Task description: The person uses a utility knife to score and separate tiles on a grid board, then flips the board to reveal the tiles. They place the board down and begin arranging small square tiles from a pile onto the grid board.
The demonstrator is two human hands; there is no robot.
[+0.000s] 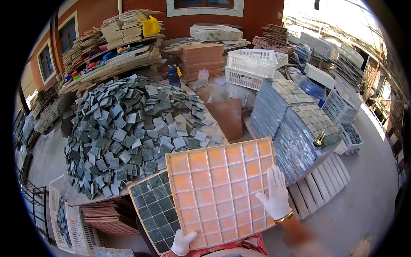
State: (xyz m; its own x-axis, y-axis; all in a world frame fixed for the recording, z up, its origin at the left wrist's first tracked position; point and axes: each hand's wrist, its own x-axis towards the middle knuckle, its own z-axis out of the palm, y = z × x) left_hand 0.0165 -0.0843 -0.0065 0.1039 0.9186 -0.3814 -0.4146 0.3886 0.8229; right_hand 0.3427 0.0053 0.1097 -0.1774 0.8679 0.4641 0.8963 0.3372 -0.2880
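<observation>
An orange gridded tile tray [222,192], its square cells holding no tiles, is tilted up in front of me. My left hand [182,243], in a white glove, grips its lower left corner with the thumb over the front. At the right edge, my gloved right hand [276,195] lies flat along the side, fingers stretched upward and thumb across the face. A gold bracelet [284,217] circles that wrist. Partly hidden behind the tray is a second tray filled with dark green square tiles [156,210], close to my left hand.
A large heap of loose green tiles [128,132] covers the table at left. Wrapped stacks of tile sheets [278,124] stand on a pallet [321,184] at right, with pliers [319,138] on top. Reddish trays [107,216] and white crates [250,64] are stacked around.
</observation>
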